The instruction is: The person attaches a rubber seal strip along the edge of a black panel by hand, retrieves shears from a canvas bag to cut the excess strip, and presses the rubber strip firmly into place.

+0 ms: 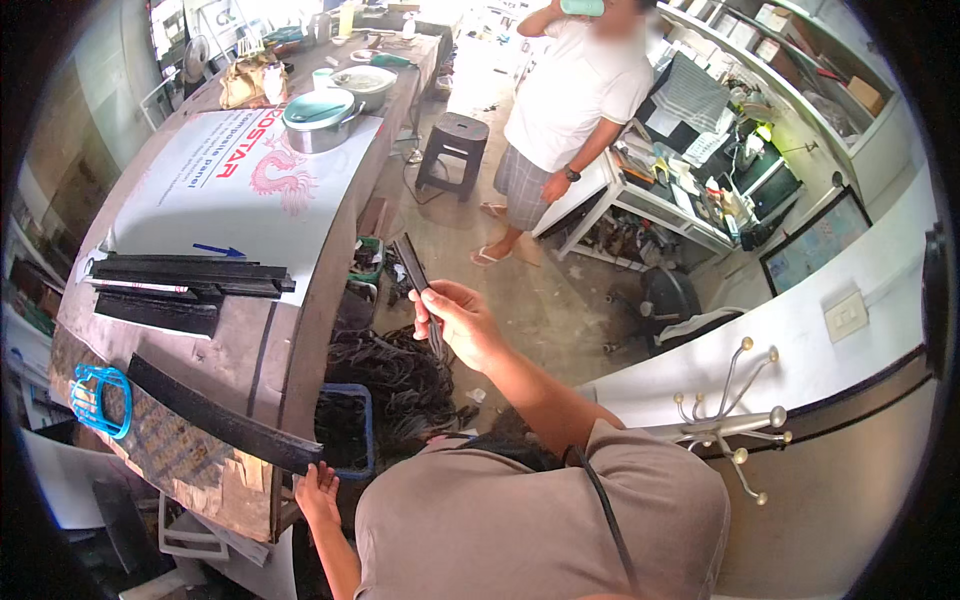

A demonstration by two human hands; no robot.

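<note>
My right hand (pixel 458 322) is raised over the floor beside the table, its fingers closed around a long, narrow dark tool (pixel 408 262). The exact kind of this tool does not show. Low on the left, my left hand (pixel 318 493) is at the table's near corner, fingers stretched out. Its fingertips are at the end of a long black strip (pixel 220 415) that lies bent across the table's near end. A pile of similar black strips (pixel 190 285) rests farther along the table, with a blue pen-like object (pixel 218 250) just beyond it.
A blue basket-like holder (pixel 101 402) sits on the worn table (pixel 250 365). Farther back stands a lidded metal pot (pixel 318 125). Black scraps (pixel 390 375) and a blue-rimmed bin (pixel 368 430) are below. A person (pixel 580 90) stands drinking near a dark stool (pixel 453 150); a coat rack (pixel 725 428) is right.
</note>
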